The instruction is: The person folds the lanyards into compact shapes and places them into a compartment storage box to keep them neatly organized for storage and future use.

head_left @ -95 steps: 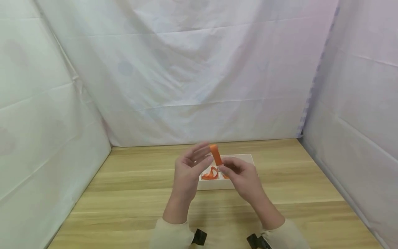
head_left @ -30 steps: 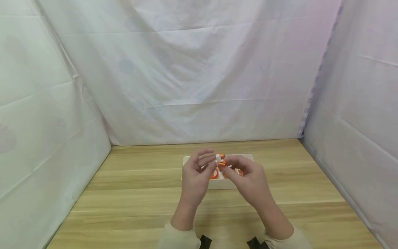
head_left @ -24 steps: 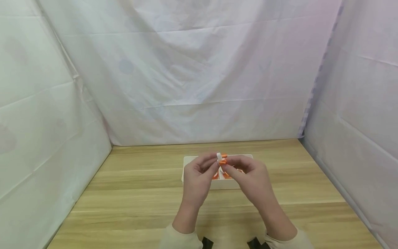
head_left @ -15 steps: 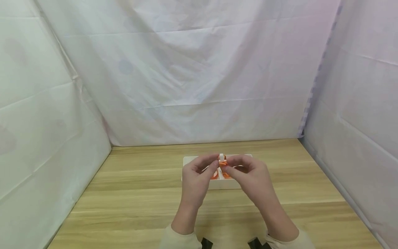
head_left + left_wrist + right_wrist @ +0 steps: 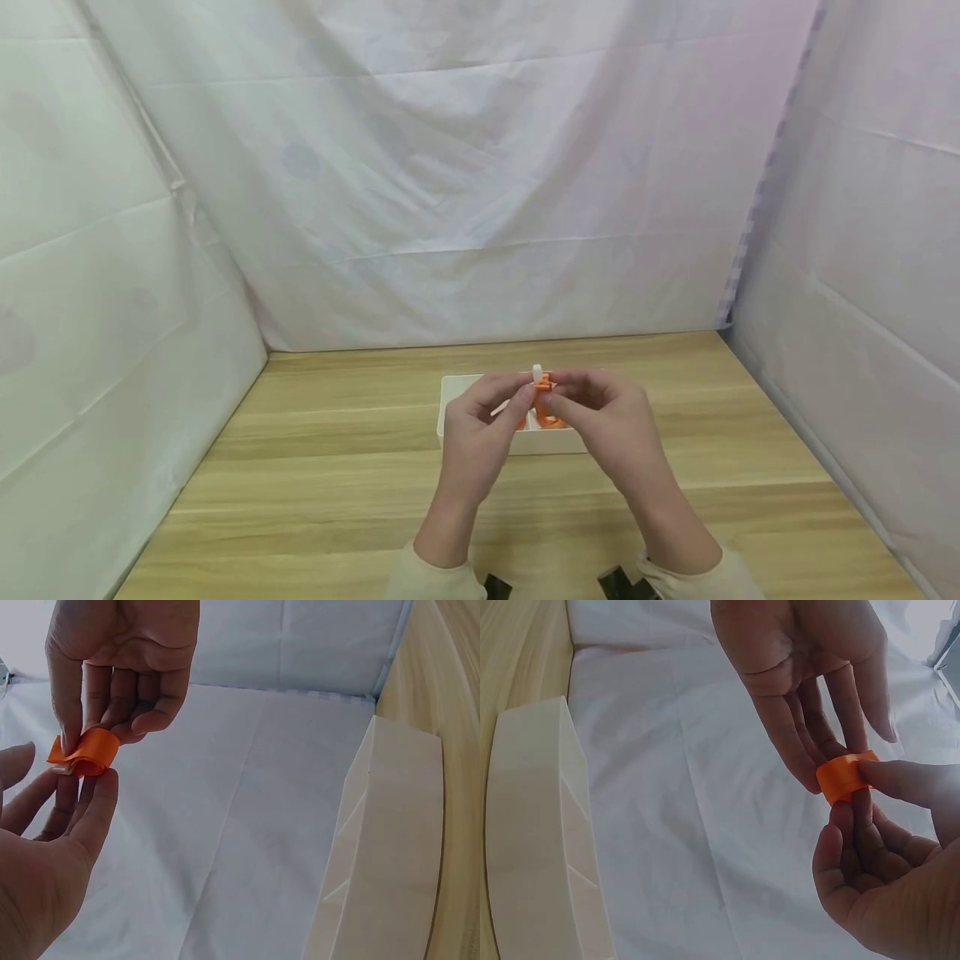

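Observation:
An orange ribbon (image 5: 544, 383), coiled into a small loop with a white piece (image 5: 537, 372) at its left, is held up between both hands over a white tray (image 5: 551, 444). My right hand (image 5: 615, 429) pinches the loop (image 5: 841, 778), its thumb pressed on the loose end in the right wrist view. My left hand (image 5: 476, 437) holds the other side, its fingers (image 5: 99, 806) curled under the coil (image 5: 97, 752). In the left wrist view a sliver of the pale piece (image 5: 63, 770) shows beside the loop.
More orange ribbon (image 5: 552, 422) lies in the tray's compartments, partly hidden behind the hands. The tray stands on a wooden table (image 5: 337, 467). White cloth (image 5: 480, 167) hangs at the back and on both sides.
Seconds ago the ribbon stood up as a strip in my right hand, with my left fingers spread beside it. Both hands have since drawn together on it, the white piece turning upright between them.

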Motion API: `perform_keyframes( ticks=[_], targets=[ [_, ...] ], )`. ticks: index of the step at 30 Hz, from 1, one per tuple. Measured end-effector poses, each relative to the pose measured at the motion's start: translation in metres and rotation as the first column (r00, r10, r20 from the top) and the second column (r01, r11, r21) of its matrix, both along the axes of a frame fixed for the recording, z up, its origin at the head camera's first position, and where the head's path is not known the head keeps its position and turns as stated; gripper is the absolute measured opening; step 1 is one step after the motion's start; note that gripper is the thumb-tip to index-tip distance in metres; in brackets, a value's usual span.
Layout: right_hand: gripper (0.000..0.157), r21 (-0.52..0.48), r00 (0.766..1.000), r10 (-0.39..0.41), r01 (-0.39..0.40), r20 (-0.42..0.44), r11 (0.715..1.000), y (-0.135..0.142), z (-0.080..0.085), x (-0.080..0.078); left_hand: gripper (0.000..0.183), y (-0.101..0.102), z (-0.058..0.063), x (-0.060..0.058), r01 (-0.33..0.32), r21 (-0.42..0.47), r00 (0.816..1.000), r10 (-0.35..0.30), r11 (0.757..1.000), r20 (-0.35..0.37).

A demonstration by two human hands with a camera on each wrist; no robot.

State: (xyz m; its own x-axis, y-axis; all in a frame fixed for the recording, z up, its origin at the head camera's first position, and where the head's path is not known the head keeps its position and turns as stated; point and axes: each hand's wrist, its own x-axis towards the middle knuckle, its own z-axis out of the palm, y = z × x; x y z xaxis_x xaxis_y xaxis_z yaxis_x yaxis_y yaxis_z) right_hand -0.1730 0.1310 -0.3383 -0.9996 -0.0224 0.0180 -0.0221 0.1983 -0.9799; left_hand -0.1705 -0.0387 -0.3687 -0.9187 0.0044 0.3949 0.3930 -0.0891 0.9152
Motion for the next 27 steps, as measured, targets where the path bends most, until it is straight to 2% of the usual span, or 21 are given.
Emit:
perform_keyframes(
  ticks=[7, 15, 22, 27],
  targets=[
    [0.036, 0.028, 1.0, 0.021, -0.02, -0.004, 0.999, 0.0015, 0.0005, 0.0001, 0.017, 0.0011, 0.0017, -0.001, -0.022, 0.003, 1.0, 0.022, 1.0, -0.005],
    [0.03, 0.049, 0.999, 0.051, -0.051, -0.009, 0.998, 0.0033, 0.0004, -0.0015, 0.015, 0.0013, 0.0007, -0.0023, -0.038, 0.012, 0.999, 0.038, 0.999, -0.016],
    [0.028, 0.06, 0.997, 0.069, -0.071, 0.026, 0.996, 0.006, 0.0032, -0.0048, 0.016, 0.0018, 0.0024, -0.0026, -0.03, -0.008, 0.999, 0.03, 1.0, 0.026],
    [0.029, 0.031, 0.994, 0.103, -0.104, 0.024, 0.994, 0.0068, 0.0036, -0.0075, 0.014, 0.0011, 0.0034, -0.0042, -0.032, -0.012, 0.999, 0.032, 0.999, 0.037]
  ],
)
